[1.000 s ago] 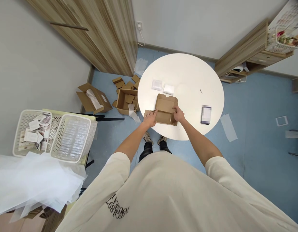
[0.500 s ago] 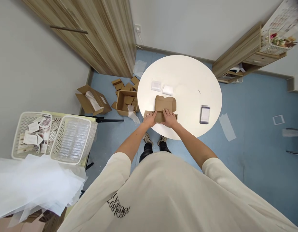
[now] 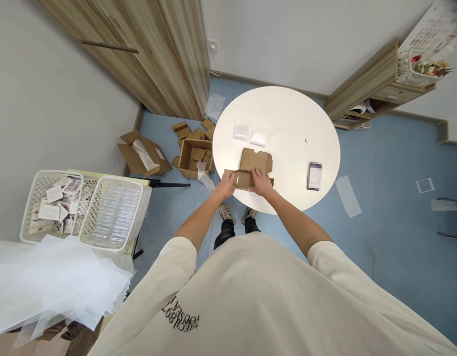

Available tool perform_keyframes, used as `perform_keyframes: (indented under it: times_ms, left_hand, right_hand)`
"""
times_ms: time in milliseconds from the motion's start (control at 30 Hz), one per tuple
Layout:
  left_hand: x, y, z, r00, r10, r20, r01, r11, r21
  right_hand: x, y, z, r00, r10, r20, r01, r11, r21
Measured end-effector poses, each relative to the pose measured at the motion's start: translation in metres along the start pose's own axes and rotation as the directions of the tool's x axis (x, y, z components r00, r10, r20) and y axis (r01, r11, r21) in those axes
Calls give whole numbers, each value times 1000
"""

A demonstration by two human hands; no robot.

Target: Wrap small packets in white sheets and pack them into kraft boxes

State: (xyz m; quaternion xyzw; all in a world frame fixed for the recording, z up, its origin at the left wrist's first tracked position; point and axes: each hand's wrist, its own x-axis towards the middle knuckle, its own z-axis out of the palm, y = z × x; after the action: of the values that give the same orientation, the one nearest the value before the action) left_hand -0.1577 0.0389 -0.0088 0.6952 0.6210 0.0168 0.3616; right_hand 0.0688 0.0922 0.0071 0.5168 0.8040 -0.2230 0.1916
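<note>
A small brown cardboard box [image 3: 256, 159] lies on the white round table [image 3: 298, 123] near its front edge, with its lid laid back and side flaps sticking out. My left hand [image 3: 227, 185] grips the box's left end, with the fingers bent over the flap. At the right end, my right hand [image 3: 261, 182] holds the front part, its fingers over the inside and the thumb hidden. Just behind the box lie two white wrapped packets [image 3: 241, 132].
On the table's right is a dark-edged, blurred-out flat object [image 3: 314, 176]. Open cartons [image 3: 194, 157] and loose cardboard pieces stand on the floor to the left. White plastic baskets [image 3: 111, 212] and thin white sheets [image 3: 54, 282] are at far left.
My left hand has moved slightly left, off the box's inner fold and onto its left end. The right hand stays on the right end. The box remains open.
</note>
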Motion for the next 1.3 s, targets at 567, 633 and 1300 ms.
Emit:
perform_keyframes:
  times_ms: [567,633,1300]
  left_hand:
    - [1,3,14,994,-37,-102,41,999,29]
    - [0,3,17,994,-11,-112,17,998,57]
    - [-3,10,12,956,-285,-71,229,874,-428]
  right_hand:
    - [-6,-3,7,999,33,43,-33,999,-2]
    - [-7,-4,8,998,36,49,-36,999,-1]
    - [-13,-6,12,1000,17,-10,-17,1000,9]
